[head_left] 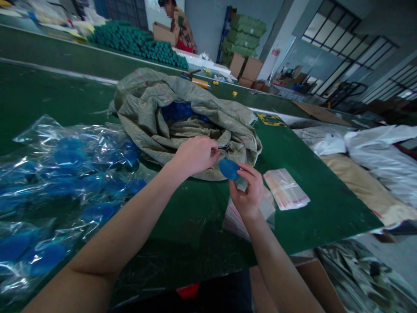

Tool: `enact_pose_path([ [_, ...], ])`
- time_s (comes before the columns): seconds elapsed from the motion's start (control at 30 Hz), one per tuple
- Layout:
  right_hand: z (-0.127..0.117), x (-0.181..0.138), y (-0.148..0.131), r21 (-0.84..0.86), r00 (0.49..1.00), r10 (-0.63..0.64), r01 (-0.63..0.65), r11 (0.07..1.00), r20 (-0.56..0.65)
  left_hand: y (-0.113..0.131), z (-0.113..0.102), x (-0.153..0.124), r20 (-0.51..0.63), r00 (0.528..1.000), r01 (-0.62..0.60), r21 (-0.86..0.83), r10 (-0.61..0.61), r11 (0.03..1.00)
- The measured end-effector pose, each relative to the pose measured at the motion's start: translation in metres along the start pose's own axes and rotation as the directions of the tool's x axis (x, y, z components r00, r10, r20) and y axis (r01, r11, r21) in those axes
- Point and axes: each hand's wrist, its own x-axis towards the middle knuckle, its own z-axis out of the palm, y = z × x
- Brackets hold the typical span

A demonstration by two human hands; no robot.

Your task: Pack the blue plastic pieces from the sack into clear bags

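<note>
Between the thumb and fingers of my right hand (249, 191) is a flat blue oval disc (229, 169), held up over the table's front part. My left hand (195, 154) is closed, with curled fingertips just in front of the sack; whether they pinch anything is hidden. The grey-green woven sack (143, 100) lies with its mouth rolled open, and blue pieces (177, 111) show inside. Beneath my right hand lies a stack of clear plastic bags (236, 219), partly covered by it. A second bundle of clear bags (286, 189) is just to the right.
Many bagged blue discs (70, 156) spread over the left of the green table (335, 208). Behind the sack are a pile of green rolls (137, 45) and an orange cylinder (200, 82). A person (182, 28) stands beyond. White and brown sacks (358, 174) border the right edge.
</note>
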Motion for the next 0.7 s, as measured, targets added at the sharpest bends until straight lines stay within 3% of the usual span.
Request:
enact_pose_path([
  [0.13, 0.002, -0.003, 0.002, 0.040, 1.000, 0.020, -0.020, 0.999, 0.005, 0.000, 0.000, 0.000, -0.003, 1.000, -0.011, 0.004, 0.011, 1.000],
  [0.37, 0.003, -0.005, 0.000, 0.088, 0.970, 0.221, -0.230, 0.969, 0.097, 0.001, 0.000, 0.000, 0.022, 0.999, -0.024, 0.007, 0.024, 1.000],
  [0.7, -0.004, 0.007, -0.001, 0.069, 0.952, 0.276, -0.286, 0.956, 0.134, 0.000, 0.001, 0.000, 0.028, 0.999, -0.026, 0.005, 0.025, 1.000],
])
